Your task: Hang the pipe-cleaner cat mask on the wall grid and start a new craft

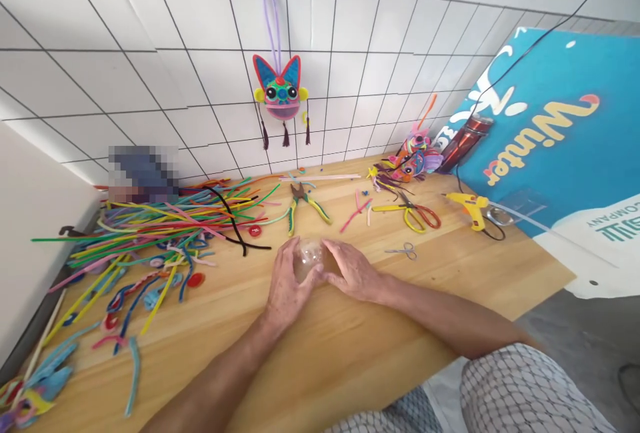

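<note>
Between my two hands, at the middle of the wooden table [350, 346], is a clear, shiny round object like a plastic ball [310, 254]. My left hand [290, 280] curls around its left side, with the thumb across the front. On the other side my right hand [353, 270] cups it, fingers and thumb bent toward it. The underside of the ball is hidden by the hands. Just beyond them lie pliers [299, 203] with green and yellow handles, their jaws pointing away from me.
Colourful pipe cleaners [165, 220] are heaped on the left. To the right lie scissors [413, 212], small scissors [407, 251] and a yellow glue gun [470, 210]. A decorated animal-face ornament [281, 93] hangs on the tiled wall; more ornaments [413, 160] sit at the back right.
</note>
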`<state>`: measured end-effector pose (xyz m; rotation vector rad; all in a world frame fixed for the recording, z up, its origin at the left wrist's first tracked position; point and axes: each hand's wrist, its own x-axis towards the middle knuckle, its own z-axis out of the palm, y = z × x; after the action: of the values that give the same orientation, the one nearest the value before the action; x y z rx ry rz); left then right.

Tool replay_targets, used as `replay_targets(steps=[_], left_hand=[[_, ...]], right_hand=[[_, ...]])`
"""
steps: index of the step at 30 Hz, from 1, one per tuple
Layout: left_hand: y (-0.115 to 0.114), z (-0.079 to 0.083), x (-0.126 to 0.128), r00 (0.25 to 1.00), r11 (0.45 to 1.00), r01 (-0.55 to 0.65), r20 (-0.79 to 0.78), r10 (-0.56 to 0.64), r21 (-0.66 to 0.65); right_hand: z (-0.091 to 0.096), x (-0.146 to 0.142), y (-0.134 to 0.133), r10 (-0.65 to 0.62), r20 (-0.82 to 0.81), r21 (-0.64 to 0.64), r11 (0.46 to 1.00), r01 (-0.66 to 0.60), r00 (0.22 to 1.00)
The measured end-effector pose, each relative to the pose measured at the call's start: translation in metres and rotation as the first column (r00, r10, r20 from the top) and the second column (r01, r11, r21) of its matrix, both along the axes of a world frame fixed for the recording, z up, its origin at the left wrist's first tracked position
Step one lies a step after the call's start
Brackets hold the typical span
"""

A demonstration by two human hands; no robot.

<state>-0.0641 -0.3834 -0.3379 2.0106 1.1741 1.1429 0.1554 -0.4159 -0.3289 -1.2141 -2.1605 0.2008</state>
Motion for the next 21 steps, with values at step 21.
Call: replay_targets(steps=[21], left_hand=[[0.007, 0.005, -0.003, 0.995, 0.990, -0.092, 0.031, 0.096, -0.109]], right_hand=[[0.031, 0.030, 0.049, -0.176, -0.298, -0.039, 0.984, 0.172, 0.938]])
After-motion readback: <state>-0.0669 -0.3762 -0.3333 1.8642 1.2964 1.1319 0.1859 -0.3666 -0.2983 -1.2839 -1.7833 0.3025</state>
